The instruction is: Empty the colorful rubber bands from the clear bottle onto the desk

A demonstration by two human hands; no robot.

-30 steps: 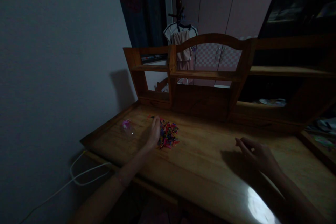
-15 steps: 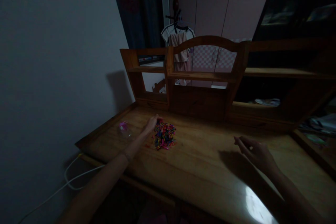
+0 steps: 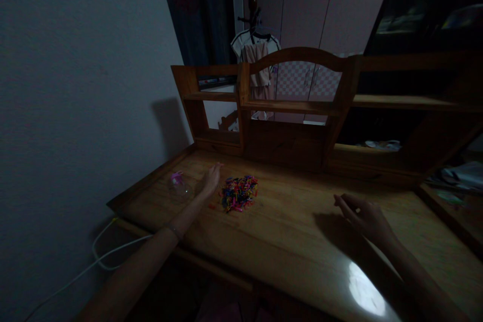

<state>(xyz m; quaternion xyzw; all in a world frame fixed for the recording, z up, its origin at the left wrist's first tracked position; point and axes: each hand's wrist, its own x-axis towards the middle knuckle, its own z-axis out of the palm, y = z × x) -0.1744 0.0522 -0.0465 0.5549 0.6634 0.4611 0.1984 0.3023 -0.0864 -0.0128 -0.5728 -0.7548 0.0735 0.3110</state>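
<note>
A heap of small bright bits in pink, yellow, blue and other colours [image 3: 239, 193] lies on the wooden desk [image 3: 294, 241]. My left hand [image 3: 210, 179] is stretched out just left of the heap, fingers straight and flat, holding nothing. A clear little container with a pink top [image 3: 177, 183] lies further left of that hand. My right hand [image 3: 361, 215] hovers low over the desk far to the right, fingers loosely curled and apart, nothing seen in it.
A wooden hutch with shelves [image 3: 294, 106] stands along the desk's back. A grey wall [image 3: 83, 85] runs on the left, with a white cable [image 3: 101, 261] hanging below the desk edge. Clothes hang on a stand [image 3: 256, 55] behind. Papers lie at the far right [image 3: 456, 176].
My left hand has drawn back from the heap's left edge and now lies beside it, a little apart. The heap looks spread slightly wider. My right hand has hardly moved.
</note>
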